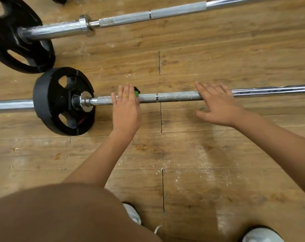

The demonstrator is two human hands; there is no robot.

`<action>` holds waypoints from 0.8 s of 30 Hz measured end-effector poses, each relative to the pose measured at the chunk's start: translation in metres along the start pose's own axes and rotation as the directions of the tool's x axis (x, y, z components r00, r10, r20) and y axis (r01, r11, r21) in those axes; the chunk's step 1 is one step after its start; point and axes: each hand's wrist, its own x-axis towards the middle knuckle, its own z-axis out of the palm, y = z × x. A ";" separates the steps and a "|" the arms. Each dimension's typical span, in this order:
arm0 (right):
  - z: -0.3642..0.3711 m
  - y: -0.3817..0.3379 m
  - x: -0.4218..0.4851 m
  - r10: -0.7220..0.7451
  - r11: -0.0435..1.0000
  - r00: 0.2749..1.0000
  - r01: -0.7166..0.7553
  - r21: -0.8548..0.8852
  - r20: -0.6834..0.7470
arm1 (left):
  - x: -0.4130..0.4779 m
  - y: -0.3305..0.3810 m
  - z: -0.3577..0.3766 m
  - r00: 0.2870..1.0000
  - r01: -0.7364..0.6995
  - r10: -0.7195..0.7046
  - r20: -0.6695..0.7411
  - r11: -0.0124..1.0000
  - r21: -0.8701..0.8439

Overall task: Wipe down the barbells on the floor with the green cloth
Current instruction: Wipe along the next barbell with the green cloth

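Two barbells on wood floor point(218, 58), parallel, well apart: far barbell point(130, 17) along top, near barbell point(176, 96) across middle. On near barbell's knurled shaft, just right of black plate point(48, 102): left hand point(126, 109), fingers straight and together, pressing green cloth point(136, 93) onto bar. Cloth mostly hidden under fingers, only small edge showing; thumb placement unclear. Right hand point(216, 103) flat on same shaft further right, fingers spread.

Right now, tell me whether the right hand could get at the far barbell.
Probably yes. The right hand lies flat on the near barbell, holding nothing, and only bare floor lies between it and the far barbell, though a forward lean may be needed.
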 end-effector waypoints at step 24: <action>0.009 -0.015 -0.027 0.026 1.000 0.998 -0.026 0.011 -0.062 | -0.021 0.006 -0.006 0.995 -0.091 0.096 0.017 0.977 -0.194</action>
